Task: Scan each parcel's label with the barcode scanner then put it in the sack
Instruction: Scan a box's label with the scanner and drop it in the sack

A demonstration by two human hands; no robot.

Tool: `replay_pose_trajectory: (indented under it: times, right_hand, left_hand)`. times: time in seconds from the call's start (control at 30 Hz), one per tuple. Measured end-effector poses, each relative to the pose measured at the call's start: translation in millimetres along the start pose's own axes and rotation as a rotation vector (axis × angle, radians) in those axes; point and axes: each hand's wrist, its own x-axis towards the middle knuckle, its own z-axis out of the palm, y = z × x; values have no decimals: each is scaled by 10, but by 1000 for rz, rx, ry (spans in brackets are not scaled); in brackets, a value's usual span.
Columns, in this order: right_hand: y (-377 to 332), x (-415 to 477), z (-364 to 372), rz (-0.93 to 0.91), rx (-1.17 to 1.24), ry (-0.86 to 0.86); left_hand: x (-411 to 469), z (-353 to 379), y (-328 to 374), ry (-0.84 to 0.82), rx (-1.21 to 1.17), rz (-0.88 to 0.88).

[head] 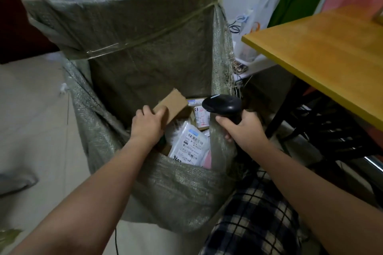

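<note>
Woven grey-green plastic forms the sack, whose coarse mouth is slumped open. Inside, a glossy white mailer with barcode labels is laid flat on other parcels. Above it, a flat brown cardboard parcel is gripped at one end by the left hand and tilted within the opening. A smooth black scanner is clasped by the right hand. A yellow wooden bench is seen beyond.
</note>
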Motion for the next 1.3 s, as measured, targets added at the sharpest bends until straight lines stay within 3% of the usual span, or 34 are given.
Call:
replay_pose_trajectory:
  times: [0.17, 0.43, 0.63, 0.83, 1.07, 1.2, 1.3]
  right_hand:
    - [15, 22, -49, 34, 15, 14]
    - [-137, -23, -538, 36, 77, 162]
    - [-252, -346, -1532, 23, 122, 417]
    - [-444, -1016, -3015, 43, 109, 747]
    - [-640, -1625, -4311, -40, 149, 1041]
    - [-693, -1522, -4939, -51, 181, 1159]
    - [-738, -1247, -5384, -47, 345, 1180]
  left_hand:
    - [168, 136, 89, -54, -22, -12]
    - [155, -610, 889, 200, -128, 247]
    - [112, -1426, 2017, 354, -289, 530]
    - [-35, -2102, 3488, 349, -514, 798]
    - [-280, -2621, 5019, 92, -888, 962]
    - [-112, -3030, 5650, -105, -1154, 867]
    - [165, -3278, 6052, -366, -1372, 734]
